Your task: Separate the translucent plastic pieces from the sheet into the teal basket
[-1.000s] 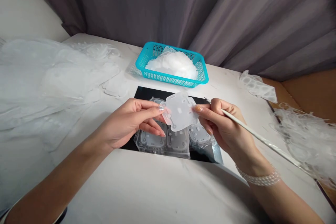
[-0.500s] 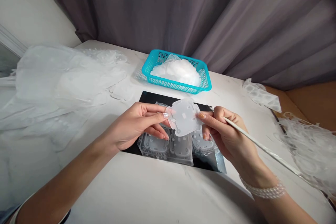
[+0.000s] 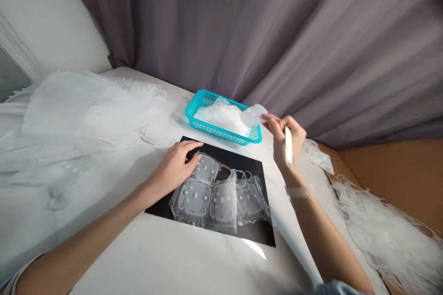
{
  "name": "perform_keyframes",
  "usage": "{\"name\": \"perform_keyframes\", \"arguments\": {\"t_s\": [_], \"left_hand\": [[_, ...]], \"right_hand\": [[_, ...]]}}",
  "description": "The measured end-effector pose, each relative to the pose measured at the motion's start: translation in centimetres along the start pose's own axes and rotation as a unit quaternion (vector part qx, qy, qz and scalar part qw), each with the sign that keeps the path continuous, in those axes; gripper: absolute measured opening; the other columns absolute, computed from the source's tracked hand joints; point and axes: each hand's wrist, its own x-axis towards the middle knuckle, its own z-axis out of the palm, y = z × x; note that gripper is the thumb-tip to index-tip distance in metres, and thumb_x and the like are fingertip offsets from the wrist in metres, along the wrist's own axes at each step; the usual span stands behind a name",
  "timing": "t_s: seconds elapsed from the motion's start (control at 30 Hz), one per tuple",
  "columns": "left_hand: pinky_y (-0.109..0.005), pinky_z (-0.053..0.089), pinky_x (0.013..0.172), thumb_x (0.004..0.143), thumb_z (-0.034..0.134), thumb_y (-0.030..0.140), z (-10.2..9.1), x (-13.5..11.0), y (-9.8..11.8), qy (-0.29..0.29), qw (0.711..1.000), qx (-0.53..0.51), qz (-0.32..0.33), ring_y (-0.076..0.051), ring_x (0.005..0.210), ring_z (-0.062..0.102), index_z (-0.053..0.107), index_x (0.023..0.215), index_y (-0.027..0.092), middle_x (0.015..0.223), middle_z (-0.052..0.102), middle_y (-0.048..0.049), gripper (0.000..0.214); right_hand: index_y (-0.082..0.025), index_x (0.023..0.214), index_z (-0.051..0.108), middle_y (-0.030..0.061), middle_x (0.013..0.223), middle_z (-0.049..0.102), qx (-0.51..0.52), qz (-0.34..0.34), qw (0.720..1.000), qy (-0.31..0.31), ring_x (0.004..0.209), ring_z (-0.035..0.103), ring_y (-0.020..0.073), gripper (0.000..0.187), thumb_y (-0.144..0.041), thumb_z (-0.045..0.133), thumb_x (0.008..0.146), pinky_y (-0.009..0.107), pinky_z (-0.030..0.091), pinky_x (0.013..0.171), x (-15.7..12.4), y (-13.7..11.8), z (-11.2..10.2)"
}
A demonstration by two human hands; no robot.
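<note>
Right hand: my right hand (image 3: 286, 136) is up at the teal basket (image 3: 221, 133), fingers pinched narrow on the edge of a translucent piece (image 3: 255, 113).
Translucent piece: out over the basket's right end. Can't tell from my feed if it touches the white pile (image 3: 221, 116) inside.
White-handled tool: also in my right hand, the handle (image 3: 288, 145) pointing back toward the wrist. Its tip is hidden from me.
Left hand: my left hand (image 3: 178, 162) is loosely spread and not gripping anything I can see, fingertips on the black board (image 3: 266, 235), thumb at the moulded sheet's edge.
Moulded sheet: the moulded sheet (image 3: 194, 199) lies on the board, rounded panels showing, one part crumpled up.
Counter: marble-look counter (image 3: 166, 249) under the lot, clear plastic heap (image 3: 90, 110) left, stringy scraps (image 3: 391, 230) right.
Backdrop: greyish-purple curtain (image 3: 214, 23) behind the basket.
</note>
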Motion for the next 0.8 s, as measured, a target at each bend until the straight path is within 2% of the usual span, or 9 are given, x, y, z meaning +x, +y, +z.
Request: {"name": "perform_keyframes", "arguments": {"t_s": [0.1, 0.2, 0.3, 0.4, 0.5, 0.57, 0.67, 0.8], "left_hand": [[-0.041, 0.04, 0.108, 0.092, 0.047, 0.026, 1.1, 0.4, -1.5, 0.007, 0.995, 0.099, 0.03, -0.028, 0.123, 0.055, 0.058, 0.133, 0.015, 0.129, 0.063, -0.0128, 0.044], [-0.044, 0.039, 0.108, 0.09, 0.049, 0.024, 2.3, 0.5, -2.7, -0.005, 0.991, 0.129, 0.029, -0.031, 0.123, 0.052, 0.057, 0.133, 0.011, 0.123, 0.062, -0.0162, 0.046], [-0.045, 0.041, 0.102, 0.088, 0.054, 0.027, 3.3, 0.5, -3.1, -0.015, 0.988, 0.149, 0.028, -0.035, 0.12, 0.051, 0.056, 0.133, 0.01, 0.119, 0.061, -0.0187, 0.048], [-0.047, 0.041, 0.099, 0.086, 0.06, 0.029, 3.8, 0.5, -2.8, -0.028, 0.987, 0.159, 0.025, -0.036, 0.116, 0.052, 0.059, 0.125, 0.009, 0.113, 0.064, -0.0191, 0.044], [-0.045, 0.042, 0.095, 0.084, 0.063, 0.03, 3.9, 0.8, -2.7, -0.042, 0.987, 0.156, 0.018, -0.035, 0.11, 0.055, 0.063, 0.109, 0.014, 0.099, 0.068, -0.0146, 0.03], [-0.044, 0.043, 0.094, 0.081, 0.066, 0.031, 3.7, 1.0, -2.9, -0.048, 0.988, 0.148, 0.011, -0.035, 0.108, 0.056, 0.064, 0.096, 0.017, 0.093, 0.068, -0.0128, 0.021], [-0.042, 0.043, 0.093, 0.076, 0.068, 0.029, 3.0, 1.4, -3.3, -0.049, 0.991, 0.123, -0.003, -0.034, 0.107, 0.058, 0.06, 0.083, 0.02, 0.095, 0.067, -0.0108, 0.014], [-0.034, 0.05, 0.076, 0.077, 0.061, 0.026, 1.1, 1.7, -3.7, -0.055, 0.996, 0.056, -0.04, -0.026, 0.088, 0.067, 0.052, 0.084, 0.023, 0.081, 0.067, -0.0028, 0.012]], "right_hand": [[-0.024, 0.066, 0.036, 0.0071, 0.086, 0.069, -0.12, 0.03, 0.992, -0.029, 0.09, 0.069, 0.0207, 0.03, -0.037, 0.051, 0.088, 0.031, 0.052, 0.073, 3.4, 2.4, 1.8], [-0.023, 0.066, 0.039, 0.0067, 0.078, 0.066, -0.202, 0.052, 0.977, -0.044, 0.074, 0.064, 0.0189, 0.026, -0.037, 0.052, 0.085, 0.03, 0.046, 0.065, 3.5, 3.7, 1.0], [-0.023, 0.062, 0.039, 0.004, 0.065, 0.06, -0.277, 0.063, 0.956, -0.071, 0.066, 0.058, 0.0189, 0.029, -0.038, 0.054, 0.083, 0.03, 0.038, 0.063, 0.2, 3.8, -2.3], [-0.024, 0.057, 0.04, 0.0004, 0.053, 0.054, -0.325, 0.094, 0.928, -0.156, 0.056, 0.051, 0.0175, 0.034, -0.039, 0.062, 0.077, 0.03, 0.034, 0.059, -4.6, 3.5, -6.0], [-0.024, 0.061, 0.045, -0.0004, 0.053, 0.058, -0.345, 0.134, 0.9, -0.231, 0.051, 0.051, 0.0175, 0.027, -0.037, 0.064, 0.074, 0.029, 0.034, 0.057, -9.0, 3.2, -8.1], [-0.024, 0.066, 0.046, 0.0003, 0.058, 0.062, -0.35, 0.151, 0.89, -0.251, 0.053, 0.054, 0.0187, 0.023, -0.037, 0.063, 0.075, 0.029, 0.036, 0.056, -11.1, 3.0, -8.3], [-0.025, 0.069, 0.041, 0.0005, 0.064, 0.065, -0.344, 0.157, 0.887, -0.264, 0.057, 0.057, 0.0194, 0.02, -0.033, 0.059, 0.076, 0.029, 0.038, 0.058, -12.7, 2.7, -7.9], [-0.025, 0.071, 0.037, 0.0004, 0.068, 0.065, -0.341, 0.148, 0.89, -0.263, 0.06, 0.058, 0.0187, 0.016, -0.025, 0.052, 0.076, 0.029, 0.039, 0.061, -13.2, 2.4, -7.0]]}}
